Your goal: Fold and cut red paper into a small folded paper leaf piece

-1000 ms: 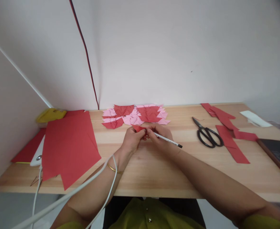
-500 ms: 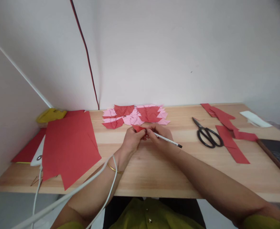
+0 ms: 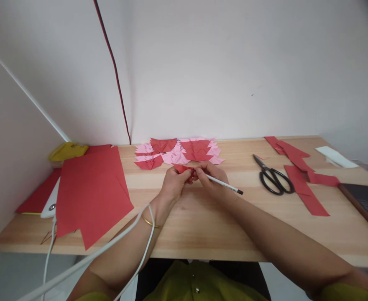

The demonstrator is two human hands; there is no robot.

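My left hand (image 3: 173, 184) pinches a small folded red paper piece (image 3: 183, 169) over the middle of the wooden table (image 3: 203, 225). My right hand (image 3: 213, 179) meets it there, fingers closed round a white pencil (image 3: 226, 185) whose dark end points right. The pencil's near end is at the red piece. Just beyond my hands lies a row of folded red and pink paper pieces (image 3: 179, 152).
Large red paper sheets (image 3: 91, 192) cover the table's left part, with a yellow object (image 3: 67, 151) behind. Black scissors (image 3: 273, 175) and red paper strips (image 3: 303, 177) lie right. A dark book (image 3: 364, 202) sits at the right edge. White cables (image 3: 108, 246) cross my left arm.
The pencil's dark end has shifted slightly to the right and down. My hands stay together on the red piece.
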